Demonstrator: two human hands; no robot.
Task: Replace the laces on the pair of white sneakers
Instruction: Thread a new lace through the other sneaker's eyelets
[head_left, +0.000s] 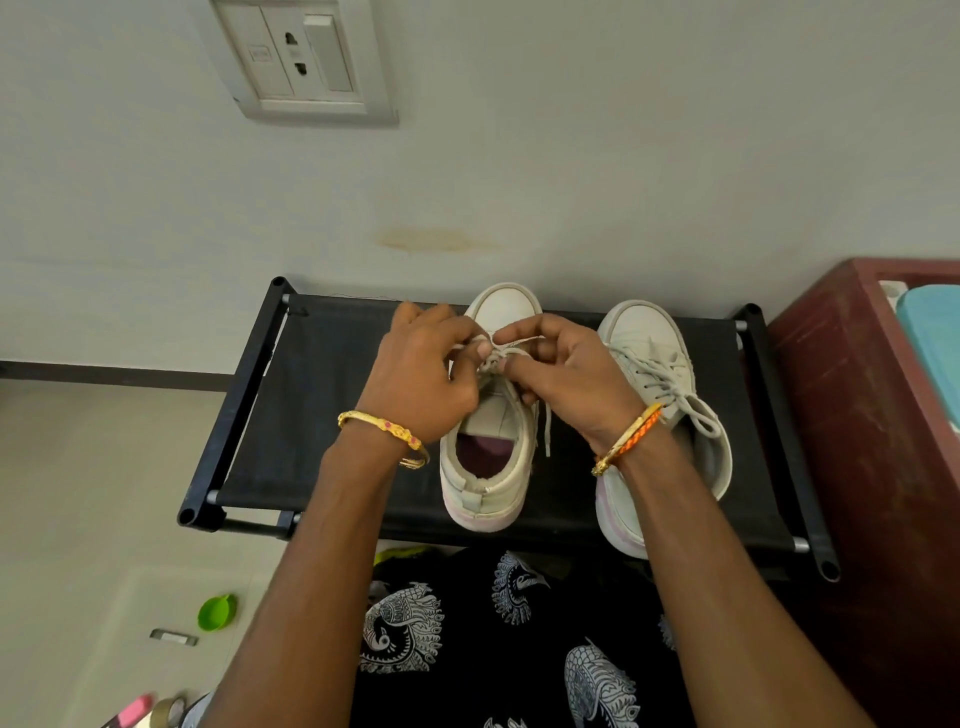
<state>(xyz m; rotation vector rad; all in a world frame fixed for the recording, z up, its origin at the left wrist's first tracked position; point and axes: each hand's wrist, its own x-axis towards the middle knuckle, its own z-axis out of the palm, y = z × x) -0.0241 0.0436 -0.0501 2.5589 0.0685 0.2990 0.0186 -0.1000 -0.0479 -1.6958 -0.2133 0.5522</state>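
Two white sneakers stand toes-away on a black fabric shelf (322, 395). Over the left sneaker (491, 483), my left hand (423, 371) and my right hand (563, 371) meet above the tongue, each pinching part of its white lace (501, 356). One loose lace end (545, 431) hangs down the shoe's right side. The right sneaker (649, 343) is fully laced, with a bow (696, 410) near its opening; my right wrist covers part of its heel side.
A dark red cabinet (852, 415) stands directly right of the shelf, with a teal item (935, 332) on top. A wall with a socket plate (301, 57) is behind. On the floor at left lie a green lid (217, 612), a tape roll (169, 711) and a small metal piece (174, 637).
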